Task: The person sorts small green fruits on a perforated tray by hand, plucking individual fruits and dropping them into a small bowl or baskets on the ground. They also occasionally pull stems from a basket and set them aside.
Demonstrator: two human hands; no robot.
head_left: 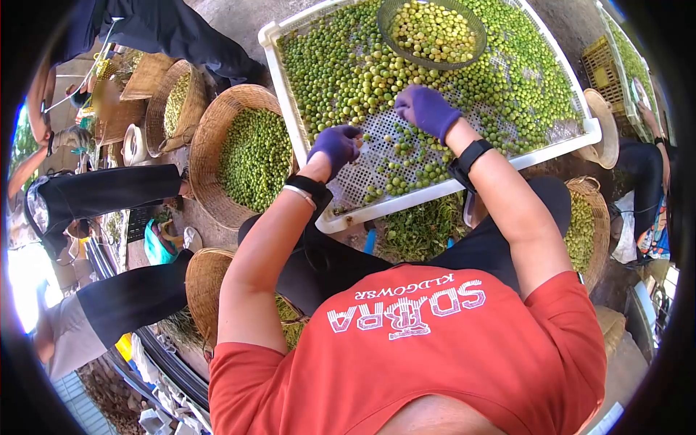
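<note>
A white perforated tray (pixel 288 98) lies tilted in front of me, spread with small round green fruits (pixel 330 80). My left hand (pixel 337 151), in a purple glove, is over the tray's near left part. Its fingers are curled together beside a few loose fruits, and what they hold, if anything, cannot be made out. Farther right, my right hand (pixel 428 111), also gloved in purple, is closed above the fruits, its fingertips hidden beneath it. A dark green mesh bowl (pixel 384 25) of yellower fruits (pixel 435 32) stands on the tray's far part.
Left of the tray stands a wicker basket (pixel 206 156) full of green fruits, with another basket (pixel 158 109) behind it. A third basket (pixel 598 225) is by my right side. Leafy cuttings (pixel 420 228) lie beneath the tray. Other people sit or stand on both sides.
</note>
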